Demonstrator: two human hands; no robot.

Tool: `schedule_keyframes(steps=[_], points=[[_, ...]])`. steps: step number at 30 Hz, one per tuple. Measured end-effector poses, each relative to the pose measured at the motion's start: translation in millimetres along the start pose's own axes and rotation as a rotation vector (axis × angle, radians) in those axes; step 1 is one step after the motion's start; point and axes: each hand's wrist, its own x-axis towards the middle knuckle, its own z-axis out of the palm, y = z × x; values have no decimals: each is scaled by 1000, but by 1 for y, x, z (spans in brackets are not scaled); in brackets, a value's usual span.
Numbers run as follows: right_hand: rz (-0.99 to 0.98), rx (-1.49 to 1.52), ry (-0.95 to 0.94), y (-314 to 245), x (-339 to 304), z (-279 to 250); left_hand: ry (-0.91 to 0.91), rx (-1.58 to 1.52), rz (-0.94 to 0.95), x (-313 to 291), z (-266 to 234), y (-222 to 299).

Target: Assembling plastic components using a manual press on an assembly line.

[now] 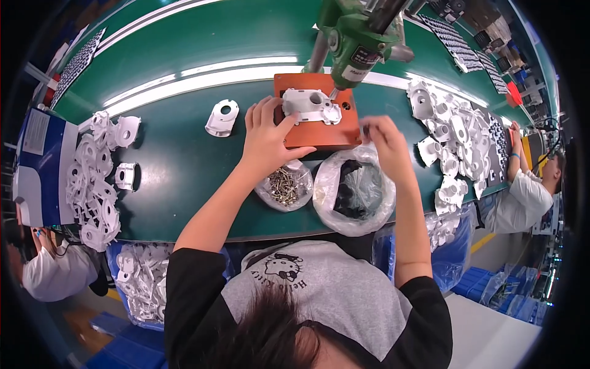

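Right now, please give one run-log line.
left hand: touching white part; right hand: blurred, beside orange block; white part: on orange block; screws: nearby

your bench has a dark green top (175,203), glossy with reflected light. near its middle, in front of you, sits an orange block (335,136). just on your side of it, two open clear bags rest side by side: a smaller screw bag (295,205) and a larger bag (324,209) with black contents. to your left lie a lone white part (216,126), a smaller white piece (121,176) and a white heap (92,184); another pile of white parts (445,131) spreads to your right.
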Motion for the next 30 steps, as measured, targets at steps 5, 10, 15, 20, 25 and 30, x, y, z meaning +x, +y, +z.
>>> schedule_keyframes(steps=[5, 10, 15, 20, 25, 30], points=[[84, 98, 100, 7, 59, 31, -32, -16, 2, -2, 0, -2], [67, 195, 85, 29, 89, 44, -24, -41, -1, -1, 2, -3], [41, 380, 148, 24, 84, 50, -4, -48, -22, -4, 3, -5], [18, 217, 214, 47, 80, 47, -32, -44, -18, -3, 3, -3], [-193, -212, 86, 34, 76, 48, -62, -72, -58, -5, 0, -2], [-320, -233, 111, 28, 63, 43, -39, -76, -54, -4, 5, -2]])
